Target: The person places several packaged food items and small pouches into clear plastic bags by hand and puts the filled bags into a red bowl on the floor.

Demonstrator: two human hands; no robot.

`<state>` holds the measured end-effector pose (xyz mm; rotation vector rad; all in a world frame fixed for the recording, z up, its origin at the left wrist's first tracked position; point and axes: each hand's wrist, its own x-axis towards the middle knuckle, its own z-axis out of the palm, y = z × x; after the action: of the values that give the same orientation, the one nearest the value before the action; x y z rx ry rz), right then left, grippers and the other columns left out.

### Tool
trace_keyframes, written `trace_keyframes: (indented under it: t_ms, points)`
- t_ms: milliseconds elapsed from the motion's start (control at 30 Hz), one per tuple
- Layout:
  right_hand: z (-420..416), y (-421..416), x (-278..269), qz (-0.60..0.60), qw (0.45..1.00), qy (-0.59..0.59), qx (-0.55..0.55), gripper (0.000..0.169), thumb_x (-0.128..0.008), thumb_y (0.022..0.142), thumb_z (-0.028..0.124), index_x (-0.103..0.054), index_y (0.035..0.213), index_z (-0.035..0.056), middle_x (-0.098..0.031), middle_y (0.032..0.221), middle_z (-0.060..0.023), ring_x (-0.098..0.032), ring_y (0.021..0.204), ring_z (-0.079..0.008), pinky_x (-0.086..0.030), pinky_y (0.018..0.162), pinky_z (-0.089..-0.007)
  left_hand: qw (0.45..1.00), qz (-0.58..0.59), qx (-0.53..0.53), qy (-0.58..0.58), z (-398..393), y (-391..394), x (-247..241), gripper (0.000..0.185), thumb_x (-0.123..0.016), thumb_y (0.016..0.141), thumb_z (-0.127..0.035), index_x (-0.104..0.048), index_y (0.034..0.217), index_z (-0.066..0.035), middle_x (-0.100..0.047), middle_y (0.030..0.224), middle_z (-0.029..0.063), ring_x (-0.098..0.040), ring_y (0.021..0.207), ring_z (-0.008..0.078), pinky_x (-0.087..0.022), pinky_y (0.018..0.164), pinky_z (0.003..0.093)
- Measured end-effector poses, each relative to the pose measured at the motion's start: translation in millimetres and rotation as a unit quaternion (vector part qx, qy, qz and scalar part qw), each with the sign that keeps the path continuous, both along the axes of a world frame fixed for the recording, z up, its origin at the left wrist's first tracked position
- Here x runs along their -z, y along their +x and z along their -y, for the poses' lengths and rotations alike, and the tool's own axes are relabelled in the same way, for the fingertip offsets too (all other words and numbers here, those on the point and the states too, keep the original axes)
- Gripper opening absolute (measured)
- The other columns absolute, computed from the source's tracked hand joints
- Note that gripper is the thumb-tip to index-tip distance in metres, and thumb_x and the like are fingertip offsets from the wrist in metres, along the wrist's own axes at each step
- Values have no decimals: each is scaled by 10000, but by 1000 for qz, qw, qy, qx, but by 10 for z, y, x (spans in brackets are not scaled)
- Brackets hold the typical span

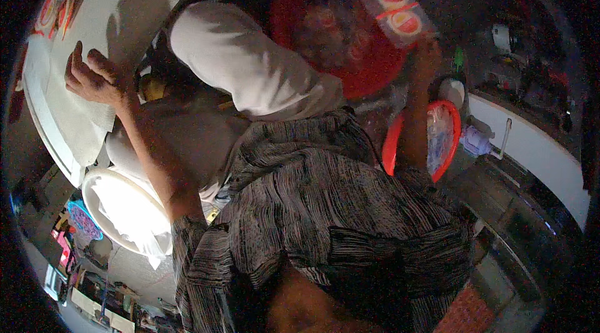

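Observation:
My left hand (93, 75) is raised over a pale work surface (89, 131) at the left, holding nothing, with its fingers apart and bent. At the upper right, my right hand (427, 42), dim and blurred, grips the edge of clear plastic packets (398, 16) with red and yellow printing. These packets are over the rim of a large red basin (286, 19). More clear packets with similar printing lie inside the basin, in shadow. My light-coloured trouser leg (262, 66) is bent beside the basin.
A white tub (93, 211) with bright white plastic stands at the lower left, near a blue-rimmed basket (84, 220). On the right are a red-rimmed basin (454, 122) holding clear plastic, and a purplish container (477, 138) by a white panel. Similar printed packets (47, 14) lie at the upper left.

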<state>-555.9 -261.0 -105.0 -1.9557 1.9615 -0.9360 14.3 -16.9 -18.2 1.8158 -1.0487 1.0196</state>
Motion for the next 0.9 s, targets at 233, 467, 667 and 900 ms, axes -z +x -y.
trace_keyframes:
  t_ms: [233,467,667,900]
  points:
    - [-238,-420,1213,-57,985,155,44,291,-599,841,295,-628,920,16,-623,807,-44,-583,703,-165,-478,596,-323,999,7,-15,47,-94,145,79,365,-437,921,-358,-665,917,-72,-625,919,76,-530,865,248,-399,774,393]
    - [-405,-100,1679,61,974,218,-19,314,-604,833,325,-634,923,25,-633,838,-50,-581,714,-173,-474,619,-333,996,-17,-28,78,-111,130,95,289,-506,895,-307,-669,869,-70,-642,908,72,-550,862,243,-405,771,384]
    - [-297,432,2024,195,955,214,-70,335,-608,826,351,-638,927,33,-642,865,-54,-580,724,-179,-470,638,-341,994,-44,-34,90,-108,163,139,286,-520,890,-304,-668,856,-62,-649,902,67,-557,856,245,-413,785,381]
    - [13,864,2026,198,946,236,-103,332,-593,839,322,-630,974,21,-646,933,-84,-575,799,-185,-463,705,-351,994,-72,-35,73,-94,102,96,298,-522,891,-316,-673,861,-61,-646,897,73,-557,870,246,-428,775,379]
